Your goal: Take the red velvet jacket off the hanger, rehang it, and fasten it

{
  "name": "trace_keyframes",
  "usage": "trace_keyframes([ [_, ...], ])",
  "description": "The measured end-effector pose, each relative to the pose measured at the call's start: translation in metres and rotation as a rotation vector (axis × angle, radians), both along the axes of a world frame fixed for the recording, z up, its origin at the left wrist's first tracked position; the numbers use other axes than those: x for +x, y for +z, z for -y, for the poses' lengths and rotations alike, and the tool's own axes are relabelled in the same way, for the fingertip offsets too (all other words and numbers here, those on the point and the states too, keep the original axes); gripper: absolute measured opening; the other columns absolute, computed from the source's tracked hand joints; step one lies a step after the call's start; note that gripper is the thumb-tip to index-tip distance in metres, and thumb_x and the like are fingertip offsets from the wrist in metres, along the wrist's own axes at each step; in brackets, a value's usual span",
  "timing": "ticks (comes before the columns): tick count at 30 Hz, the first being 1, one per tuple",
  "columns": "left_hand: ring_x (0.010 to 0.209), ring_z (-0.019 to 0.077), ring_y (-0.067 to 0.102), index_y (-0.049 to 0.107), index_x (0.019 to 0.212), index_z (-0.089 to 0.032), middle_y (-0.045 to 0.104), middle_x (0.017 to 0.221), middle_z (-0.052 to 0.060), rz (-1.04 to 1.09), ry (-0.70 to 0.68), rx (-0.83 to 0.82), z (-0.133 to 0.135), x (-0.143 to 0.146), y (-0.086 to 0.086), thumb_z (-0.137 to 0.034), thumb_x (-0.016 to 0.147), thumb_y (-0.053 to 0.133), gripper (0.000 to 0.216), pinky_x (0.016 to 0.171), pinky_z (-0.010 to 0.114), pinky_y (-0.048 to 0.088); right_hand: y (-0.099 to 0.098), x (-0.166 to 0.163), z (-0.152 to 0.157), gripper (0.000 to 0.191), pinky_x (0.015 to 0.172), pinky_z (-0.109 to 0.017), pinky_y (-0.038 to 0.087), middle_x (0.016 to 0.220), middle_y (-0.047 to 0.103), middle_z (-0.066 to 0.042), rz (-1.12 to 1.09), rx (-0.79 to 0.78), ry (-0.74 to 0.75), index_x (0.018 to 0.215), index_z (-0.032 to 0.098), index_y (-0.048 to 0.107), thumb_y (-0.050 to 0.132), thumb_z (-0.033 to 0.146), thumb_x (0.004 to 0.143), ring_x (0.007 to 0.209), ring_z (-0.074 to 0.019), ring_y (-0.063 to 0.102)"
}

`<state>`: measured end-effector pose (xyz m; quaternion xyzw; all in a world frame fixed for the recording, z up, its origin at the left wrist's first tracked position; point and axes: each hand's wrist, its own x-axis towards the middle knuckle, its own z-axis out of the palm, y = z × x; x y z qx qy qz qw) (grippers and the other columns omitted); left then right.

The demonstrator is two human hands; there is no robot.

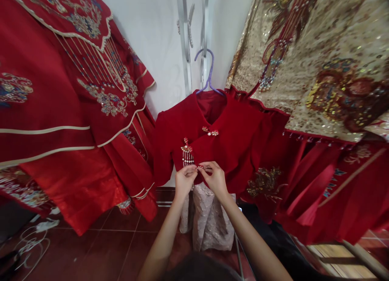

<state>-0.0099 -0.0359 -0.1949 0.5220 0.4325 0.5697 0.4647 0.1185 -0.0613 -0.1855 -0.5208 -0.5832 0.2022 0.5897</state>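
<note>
A short red jacket [234,145] hangs in front of me on a purple hanger [210,72]. At its lower front edge, my left hand [186,179] and my right hand [215,176] meet, fingers pinched on a small beaded fastener [199,167]. The fingertips partly hide it, so I cannot tell whether it is fastened. Just above my left hand dangles a beaded tassel brooch [187,152]. Higher up, near the collar, sits a jewelled frog button [210,131].
Embroidered red garments [100,82] hang at the left, and a gold sequined garment [322,70] at the right. Metal uprights [184,38] stand behind the hanger. Pale patterned fabric [209,224] hangs below the jacket. White cables [33,240] lie on the tiled floor [106,248].
</note>
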Motion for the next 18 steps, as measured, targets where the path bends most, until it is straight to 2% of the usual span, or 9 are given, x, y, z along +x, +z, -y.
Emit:
trace_keyframes([
  [9,0.068,0.0173,0.070,0.074,0.079,-0.014,0.075,0.077,0.007,-0.124,-0.036,0.060,-0.004,-0.007,0.009,-0.018,0.065,0.072,0.015,0.071,0.030,0.057,0.000,-0.002,-0.002,0.016,0.081,-0.032,0.060,0.094,0.064,-0.007,0.015,0.019,-0.028,0.092,0.018,0.069,0.059,0.029,0.087,0.082,-0.0156,0.066],
  [12,0.072,0.0165,0.069,0.074,0.084,-0.015,0.075,0.082,0.007,-0.146,-0.053,0.085,-0.005,-0.008,0.006,-0.017,0.068,0.069,0.017,0.070,0.028,0.056,0.006,0.001,0.002,0.019,0.076,-0.030,0.060,0.099,0.063,-0.008,0.008,-0.005,0.002,0.097,0.018,0.068,0.058,0.031,0.088,0.083,-0.0160,0.067],
  [14,0.077,0.0156,0.068,0.072,0.092,-0.016,0.073,0.092,0.008,-0.152,0.035,0.129,-0.004,-0.011,0.003,-0.017,0.072,0.065,0.021,0.071,0.026,0.055,0.013,0.007,0.010,0.023,0.070,-0.028,0.060,0.104,0.063,-0.009,-0.002,-0.020,-0.015,0.103,0.018,0.067,0.058,0.033,0.088,0.084,-0.0162,0.067],
  [18,0.080,0.0143,0.063,0.068,0.097,-0.017,0.069,0.101,0.008,-0.131,0.331,0.208,-0.002,-0.027,0.002,-0.026,0.081,0.061,0.020,0.074,0.026,0.052,0.033,0.024,0.033,0.022,0.069,-0.028,0.059,0.102,0.066,-0.008,-0.073,0.027,-0.181,0.103,0.020,0.066,0.056,0.034,0.090,0.084,-0.0164,0.067],
])
